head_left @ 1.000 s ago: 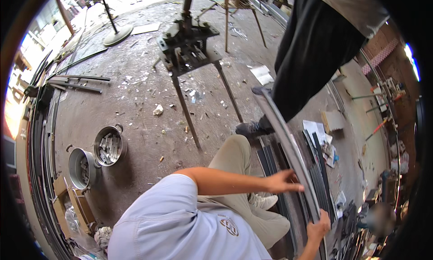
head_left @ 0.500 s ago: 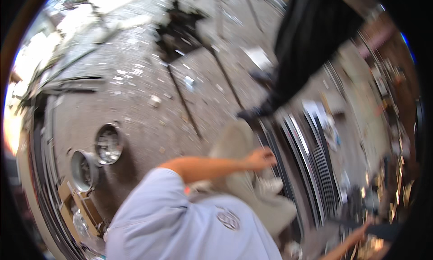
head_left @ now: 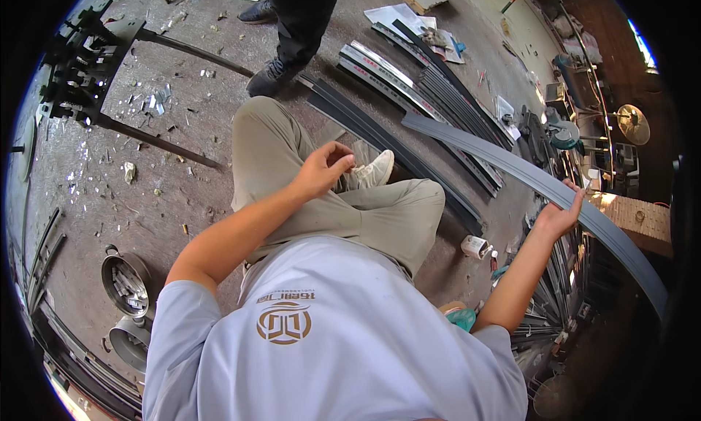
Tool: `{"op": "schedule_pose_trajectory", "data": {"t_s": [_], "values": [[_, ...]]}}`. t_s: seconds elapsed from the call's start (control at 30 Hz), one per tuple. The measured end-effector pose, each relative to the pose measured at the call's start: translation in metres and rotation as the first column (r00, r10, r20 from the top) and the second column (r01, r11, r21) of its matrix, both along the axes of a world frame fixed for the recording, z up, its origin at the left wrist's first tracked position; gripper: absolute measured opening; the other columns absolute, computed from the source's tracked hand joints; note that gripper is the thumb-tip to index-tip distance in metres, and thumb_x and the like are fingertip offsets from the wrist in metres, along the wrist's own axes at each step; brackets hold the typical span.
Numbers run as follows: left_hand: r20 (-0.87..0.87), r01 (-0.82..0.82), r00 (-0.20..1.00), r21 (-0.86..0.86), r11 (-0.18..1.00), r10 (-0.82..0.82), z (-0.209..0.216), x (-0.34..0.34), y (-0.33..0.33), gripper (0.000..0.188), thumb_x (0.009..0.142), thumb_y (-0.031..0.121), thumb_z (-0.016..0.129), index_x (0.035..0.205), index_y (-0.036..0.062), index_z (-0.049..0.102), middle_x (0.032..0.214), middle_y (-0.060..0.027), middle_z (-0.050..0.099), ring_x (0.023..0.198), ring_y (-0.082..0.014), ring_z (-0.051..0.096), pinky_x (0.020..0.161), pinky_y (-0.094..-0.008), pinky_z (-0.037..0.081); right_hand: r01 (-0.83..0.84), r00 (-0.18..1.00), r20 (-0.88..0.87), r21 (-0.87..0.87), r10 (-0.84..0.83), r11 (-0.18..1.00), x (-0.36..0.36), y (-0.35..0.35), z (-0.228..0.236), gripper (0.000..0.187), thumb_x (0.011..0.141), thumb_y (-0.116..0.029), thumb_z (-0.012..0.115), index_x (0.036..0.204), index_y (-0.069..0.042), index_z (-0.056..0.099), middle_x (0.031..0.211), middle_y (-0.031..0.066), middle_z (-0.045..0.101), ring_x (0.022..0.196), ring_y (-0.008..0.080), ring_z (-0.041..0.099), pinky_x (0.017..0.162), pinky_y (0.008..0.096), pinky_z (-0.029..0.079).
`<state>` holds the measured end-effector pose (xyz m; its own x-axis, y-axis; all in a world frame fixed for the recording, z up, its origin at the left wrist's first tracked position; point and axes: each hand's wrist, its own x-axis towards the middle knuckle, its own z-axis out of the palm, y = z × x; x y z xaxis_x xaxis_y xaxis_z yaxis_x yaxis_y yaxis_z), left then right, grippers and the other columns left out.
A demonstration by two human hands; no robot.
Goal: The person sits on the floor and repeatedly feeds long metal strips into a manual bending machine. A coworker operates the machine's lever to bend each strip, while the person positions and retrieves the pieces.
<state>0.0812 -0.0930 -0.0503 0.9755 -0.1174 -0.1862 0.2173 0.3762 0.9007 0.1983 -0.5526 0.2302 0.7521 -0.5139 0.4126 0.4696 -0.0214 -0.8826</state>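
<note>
My right hand [head_left: 561, 215] grips a long grey metal profile [head_left: 504, 164] at the right, with the thumb over its face. The profile slants from above the other strips on the floor out past my hand toward the lower right, appearing bent by the lens. My left hand [head_left: 323, 171] hovers over my crossed legs, close to my white shoe [head_left: 376, 170]. Its fingers are curled in toward the thumb, and nothing shows in them. Dark profile strips [head_left: 394, 145] lie on the floor just beyond my legs.
A person in dark trousers [head_left: 299, 19] stands ahead. Silver and black profiles [head_left: 380, 70] lie beyond my legs. A black metal frame with bars [head_left: 87, 70] stands at the far left. Two metal pots [head_left: 125, 282] sit near left, one holding small pieces. A small bottle [head_left: 475, 246] lies at right.
My view has swung to the right. My right hand has risen from low at the right and now holds up the grey profile. My left hand stays over my legs.
</note>
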Motion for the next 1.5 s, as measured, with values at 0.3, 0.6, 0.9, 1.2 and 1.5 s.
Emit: {"op": "schedule_pose_trajectory", "data": {"t_s": [0.3, 0.6, 0.9, 1.2, 1.5], "values": [[-0.061, -0.011, 0.998, -0.039, 0.999, 0.009, -0.003, 0.002, 0.007, 0.025, 0.105, 0.017, 0.065, 0.12, -0.0026, 0.061, 0.106, -0.0109, 0.071, 0.097, -0.0176, 0.069, 0.091, -0.032, 0.057, 0.022, 1.0, -0.003, -0.031, -0.022, 0.999, 0.001, 0.03, -0.004, 0.03, 0.104, -0.029, 0.065, 0.11, 0.0, 0.064, 0.107, 0.013, 0.067, 0.106, 0.0259, 0.065, 0.099, 0.0426, 0.052], [-0.073, 0.109, 0.991, 0.011, 0.994, -0.108, 0.01, 0.0, -0.002, 0.033, 0.105, 0.02, 0.067, 0.127, -0.0026, 0.059, 0.11, -0.011, 0.072, 0.101, -0.0171, 0.069, 0.093, -0.0326, 0.056, -0.138, 0.99, 0.051, 0.135, 0.132, 0.981, -0.009, 0.004, -0.001, 0.035, 0.102, -0.037, 0.069, 0.108, -0.003, 0.064, 0.101, 0.0096, 0.066, 0.104, 0.0275, 0.065, 0.097, 0.0422, 0.053], [0.143, 0.22, 0.971, -0.193, 0.956, -0.194, 0.118, 0.016, -0.036, 0.079, 0.096, 0.032, 0.08, 0.155, 0.0016, 0.037, 0.143, -0.0164, 0.057, 0.13, -0.0265, 0.059, 0.111, -0.0405, 0.047, -0.44, 0.893, 0.082, 0.368, 0.442, 0.819, -0.072, 0.113, -0.007, 0.047, 0.106, -0.035, 0.056, 0.128, 0.007, 0.057, 0.129, 0.0182, 0.059, 0.126, 0.0333, 0.056, 0.118, 0.0508, 0.039], [0.034, 0.01, 0.999, -0.547, 0.837, 0.01, 0.146, 0.013, -0.026, 0.086, 0.095, 0.042, 0.078, 0.156, 0.0014, 0.033, 0.155, -0.0131, 0.051, 0.135, -0.0231, 0.056, 0.115, -0.0411, 0.046, -0.207, 0.701, -0.428, 0.644, 0.57, 0.737, -0.1, 0.214, -0.066, 0.065, 0.105, -0.053, 0.057, 0.14, 0.002, 0.053, 0.137, 0.018, 0.059, 0.123, 0.0286, 0.058, 0.112, 0.0438, 0.043], [-0.332, -0.505, 0.843, -0.216, 0.835, 0.424, 0.132, 0.029, 0.052, 0.079, 0.09, 0.058, 0.077, 0.135, -0.002, 0.051, 0.123, -0.0142, 0.063, 0.081, -0.022, 0.073, 0.079, -0.0381, 0.064, -0.518, 0.833, -0.417, -0.818, 0.363, 0.248, -0.105, 0.183, -0.07, 0.05, 0.092, -0.024, 0.079, 0.13, 0.0, 0.058, 0.13, 0.0174, 0.061, 0.117, 0.0316, 0.06, 0.107, 0.0464, 0.046]]}}
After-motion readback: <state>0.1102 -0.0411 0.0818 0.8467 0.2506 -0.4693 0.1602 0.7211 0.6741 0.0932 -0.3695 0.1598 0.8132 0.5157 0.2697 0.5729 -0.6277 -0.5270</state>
